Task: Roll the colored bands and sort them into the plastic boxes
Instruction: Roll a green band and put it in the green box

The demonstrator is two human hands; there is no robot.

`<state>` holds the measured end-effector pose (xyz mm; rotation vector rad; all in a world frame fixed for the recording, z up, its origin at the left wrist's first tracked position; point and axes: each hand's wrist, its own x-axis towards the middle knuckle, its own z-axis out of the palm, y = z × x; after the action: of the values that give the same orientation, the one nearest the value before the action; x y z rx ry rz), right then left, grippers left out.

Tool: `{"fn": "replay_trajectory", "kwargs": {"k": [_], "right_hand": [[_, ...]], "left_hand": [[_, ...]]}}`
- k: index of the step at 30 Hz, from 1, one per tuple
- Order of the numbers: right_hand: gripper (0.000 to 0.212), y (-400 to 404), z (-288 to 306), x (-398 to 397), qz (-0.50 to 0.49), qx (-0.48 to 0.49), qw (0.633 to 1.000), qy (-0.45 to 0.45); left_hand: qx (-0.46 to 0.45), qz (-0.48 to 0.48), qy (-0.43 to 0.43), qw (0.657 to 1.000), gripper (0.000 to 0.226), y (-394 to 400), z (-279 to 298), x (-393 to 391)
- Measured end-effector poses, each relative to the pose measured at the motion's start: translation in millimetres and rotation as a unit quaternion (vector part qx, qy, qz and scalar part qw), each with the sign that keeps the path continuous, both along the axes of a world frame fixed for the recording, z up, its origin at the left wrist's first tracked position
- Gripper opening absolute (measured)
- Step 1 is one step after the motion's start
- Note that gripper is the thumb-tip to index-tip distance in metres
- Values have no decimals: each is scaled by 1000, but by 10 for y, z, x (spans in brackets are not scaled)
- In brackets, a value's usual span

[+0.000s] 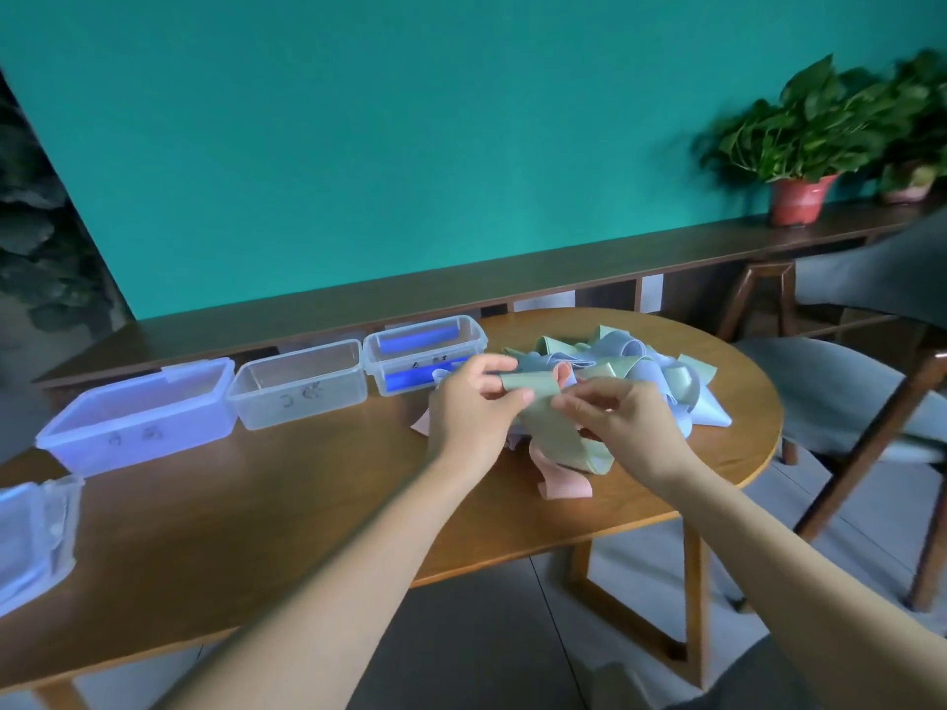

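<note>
A pale green band [556, 427] hangs between both hands above the table. My left hand [474, 407] pinches its upper folded end, and my right hand [622, 425] grips it just to the right. Behind them lies a tangled pile of bands [640, 371] in green, light blue and pink. A pink band [717, 486] lies below the hands. Along the back of the table stand three clear plastic boxes: a left box [138, 420], a middle box [300, 384] that looks empty, and a right box [425, 358] holding blue rolls.
A fourth clear box [36, 530] sits at the table's left edge. The wooden table [256, 504] ends close on the right, where a grey chair [845, 402] stands. Potted plants [804, 140] rest on a long dark shelf along the teal wall.
</note>
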<state>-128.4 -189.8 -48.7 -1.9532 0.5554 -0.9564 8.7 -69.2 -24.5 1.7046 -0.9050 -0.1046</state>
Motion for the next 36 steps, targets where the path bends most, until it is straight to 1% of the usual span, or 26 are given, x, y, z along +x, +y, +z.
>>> {"fn": "replay_trajectory", "kwargs": {"k": [4,8,12,16,18,22,25,27,29,33,34,36], "right_hand": [[10,44,418,167,-10,-3,999,-54],[15,172,720,276,23,-2,997,-67],[12,419,945,387,98,46,987,-115],[17,724,1021,560,187,100,970,-121],[19,888,1015,671,216,119,963,-113],[20,1215,922,973,255,145,952,-88],[17,1390,748,1274,285,182,939,-61],[13,1445,580,1519,287,191,938,-28],[15,1447,373,1778,280,188,941,16],[22,1349,-30,2230,255,201,943,77],[22,1315,-118,2313,244,195,946,92],[21,1217,-297,2448,209,138,961,119]], "left_hand": [[-75,-4,22,997,23,-39,326,104],[-120,-5,2,993,16,97,650,185],[-144,-3,-29,989,13,385,891,260],[-156,18,-71,985,15,790,997,373],[-152,36,-89,984,13,1014,999,440],[-143,69,-108,981,13,1431,880,658],[-131,95,-92,983,12,1661,673,914],[-115,109,-70,985,12,1758,495,1106],[-79,119,-38,989,15,1805,277,1303],[-10,91,52,994,34,1787,-181,1645],[0,78,69,995,38,1771,-288,1706],[9,59,97,994,45,1744,-478,1799]]}}
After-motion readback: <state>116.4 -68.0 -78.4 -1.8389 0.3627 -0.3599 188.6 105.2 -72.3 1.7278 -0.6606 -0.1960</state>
